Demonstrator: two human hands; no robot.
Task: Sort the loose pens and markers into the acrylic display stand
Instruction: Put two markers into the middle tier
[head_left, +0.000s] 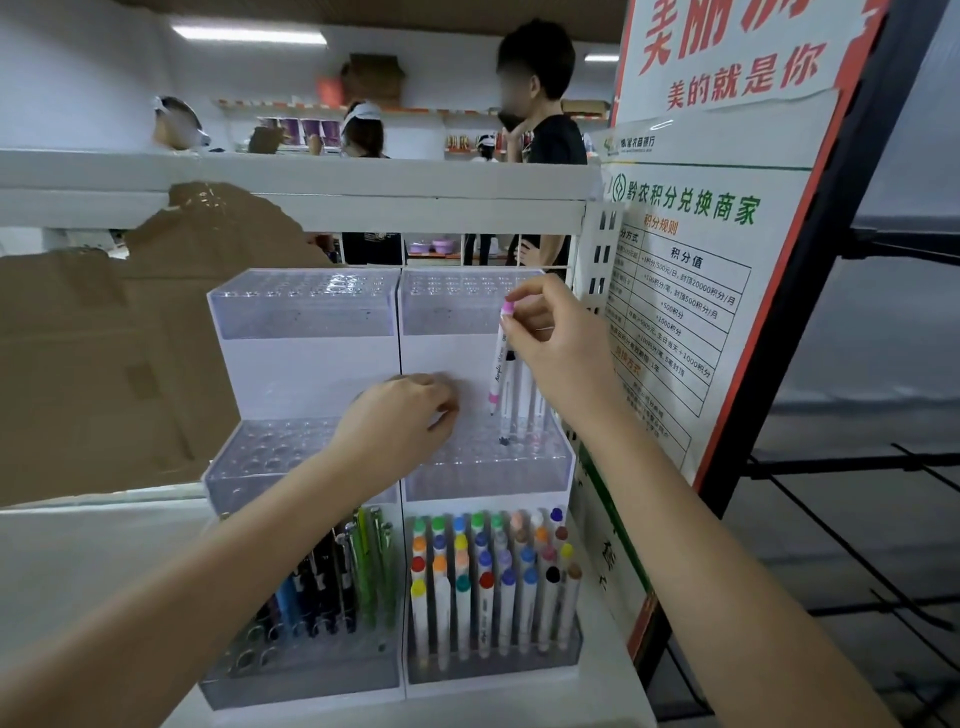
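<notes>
Over middle tier, right hand (550, 343) pinching marker (500, 358)

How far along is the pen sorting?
Done: the bottom right tier is packed with markers and the bottom left holds pens. In hand: the right hand lowers a pink marker into the middle tier. Left: the top tiers are empty. Loose stock is out of view.

Bright, even overhead light from ceiling strips (249, 35) — soft shadows, wide-angle bowing at edges, background soft and blurred.
</notes>
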